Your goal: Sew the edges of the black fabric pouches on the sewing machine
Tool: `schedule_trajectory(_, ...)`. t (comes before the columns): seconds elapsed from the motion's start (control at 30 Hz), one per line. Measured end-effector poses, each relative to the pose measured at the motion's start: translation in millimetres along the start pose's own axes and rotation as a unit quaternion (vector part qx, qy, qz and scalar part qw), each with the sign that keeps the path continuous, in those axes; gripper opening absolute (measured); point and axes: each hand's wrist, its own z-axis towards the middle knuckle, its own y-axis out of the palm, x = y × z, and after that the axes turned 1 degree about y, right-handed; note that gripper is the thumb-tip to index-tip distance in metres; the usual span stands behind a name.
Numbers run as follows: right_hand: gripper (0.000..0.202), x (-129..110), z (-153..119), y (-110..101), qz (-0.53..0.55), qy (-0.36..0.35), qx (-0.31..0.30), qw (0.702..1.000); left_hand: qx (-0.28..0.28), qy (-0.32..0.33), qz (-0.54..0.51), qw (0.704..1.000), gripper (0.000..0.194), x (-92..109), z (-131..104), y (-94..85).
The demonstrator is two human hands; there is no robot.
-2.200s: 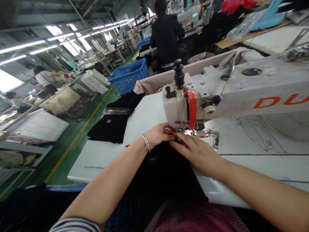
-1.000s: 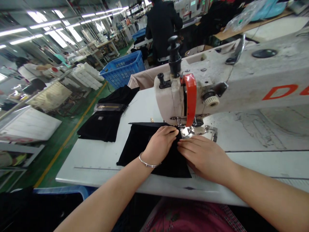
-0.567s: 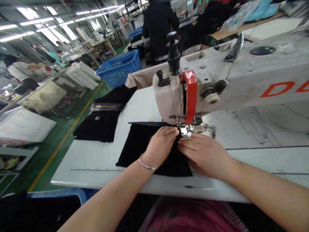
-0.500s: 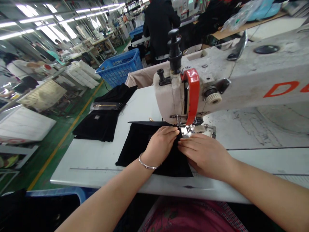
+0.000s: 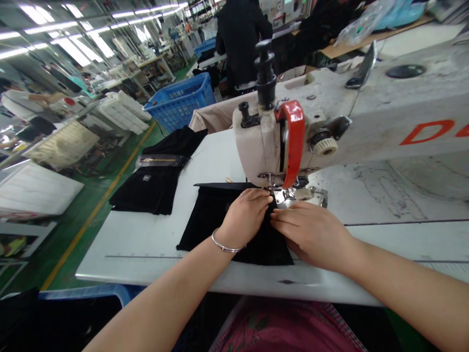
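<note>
On the worktop (image 5: 154, 239), a fabric piece (image 5: 208, 220) lies before the sewing machine (image 5: 330, 112); stacked garments (image 5: 154, 181) sit left, basket (image 5: 179, 100) behind.

Black fabric (image 5: 210, 220) now flat on table (image 5: 146, 234)

We work at a white table (image 5: 154, 234), its top smooth and marked by a thin dark line along the near edge. A cream sewing machine (image 5: 330, 127) stands on it to the right, with a metal plate (image 5: 311, 195) set under the head. A black cloth piece (image 5: 212, 220) lies flat on the top just left of that plate, and our two hands rest on it. Farther left, at the far corner, sits a pile of black pieces (image 5: 157, 181), the top one bearing a gold zip (image 5: 159, 160).
</note>
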Motion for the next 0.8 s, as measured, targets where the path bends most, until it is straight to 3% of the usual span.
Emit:
schedule_trajectory(0.1, 0.026, -4, 2, 1, 0.011, 0.004, 0.012, 1.0, -0.009, -0.007, -0.016, 1.0, 0.024, -3, 0, -2.4)
schedule_trajectory(0.2, 0.028, -4, -1, -3, 0.016, 0.013, -0.005, 1.0, -0.058, -0.014, -0.041, 0.997, 0.027, 2, -5, -14.0)
schedule_trajectory(0.23, 0.031, -2, -6, -6, 0.021, 0.012, -0.019, 1.0, -0.084, -0.012, -0.052, 0.995, 0.036, 7, -10, -19.3)
schedule_trajectory(0.33, 0.049, 12, -27, -21, 0.022, 0.017, -0.052, 0.998, -0.139, 0.003, -0.074, 0.988, 0.092, 26, -32, -32.1)
schedule_trajectory(0.37, 0.056, 19, -35, -26, 0.011, 0.027, -0.055, 0.998, -0.144, 0.007, -0.074, 0.987, 0.096, 33, -41, -34.1)
schedule_trajectory(0.47, 0.052, 37, -46, -34, -0.04, 0.079, -0.058, 0.994, -0.124, 0.023, -0.079, 0.989, 0.065, 47, -62, -33.2)
schedule_trajectory(0.57, 0.019, 47, -30, -28, -0.082, 0.139, -0.04, 0.986, -0.065, 0.004, -0.102, 0.993, 0.055, 51, -73, -26.9)
schedule_trajectory(0.7, 0.01, 37, -1, -16, -0.108, 0.158, 0.012, 0.981, 0.026, -0.11, -0.125, 0.986, 0.037, 53, -77, -21.6)
schedule_trajectory(0.8, 0.017, 16, -7, -18, -0.035, 0.114, 0.01, 0.993, 0.103, -0.2, -0.118, 0.967, 0.03, 56, -77, -21.7)
